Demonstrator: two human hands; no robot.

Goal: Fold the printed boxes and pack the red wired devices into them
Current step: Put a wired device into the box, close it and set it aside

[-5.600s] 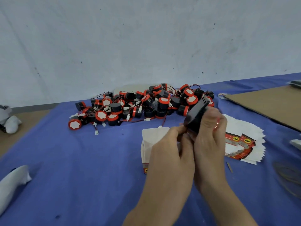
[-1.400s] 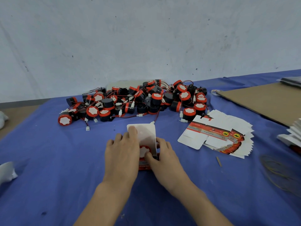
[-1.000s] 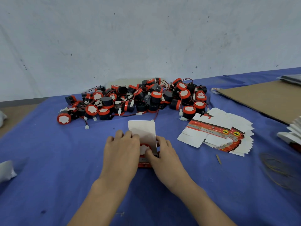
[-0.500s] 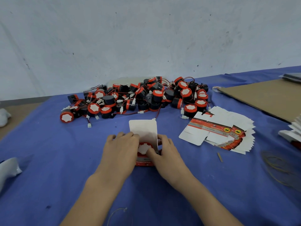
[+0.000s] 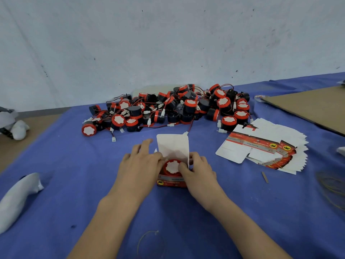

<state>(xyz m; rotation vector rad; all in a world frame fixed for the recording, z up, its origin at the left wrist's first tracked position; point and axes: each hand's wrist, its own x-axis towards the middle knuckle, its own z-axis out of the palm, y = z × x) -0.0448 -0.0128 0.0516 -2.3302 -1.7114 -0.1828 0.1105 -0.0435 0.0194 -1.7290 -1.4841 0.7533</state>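
Observation:
A small printed box (image 5: 171,182) stands on the blue cloth with its white lid flap (image 5: 172,145) raised. Inside it sits a red wired device (image 5: 172,167), its white-capped top showing. My left hand (image 5: 139,166) grips the box's left side, fingers spread over the edge. My right hand (image 5: 198,171) holds the right side, thumb on the device's top. A pile of several red and black wired devices (image 5: 168,109) lies behind. A fanned stack of flat printed boxes (image 5: 265,148) lies to the right.
A brown cardboard sheet (image 5: 308,105) covers the far right of the table. A white wrapped object (image 5: 16,199) lies at the left, another white bundle (image 5: 16,128) farther back. Rubber bands (image 5: 332,187) lie at the right edge, a thin loop (image 5: 149,242) near my arms.
Earlier I held a device in the air above the box. It now sits inside the box, and both hands have settled around the box on the cloth.

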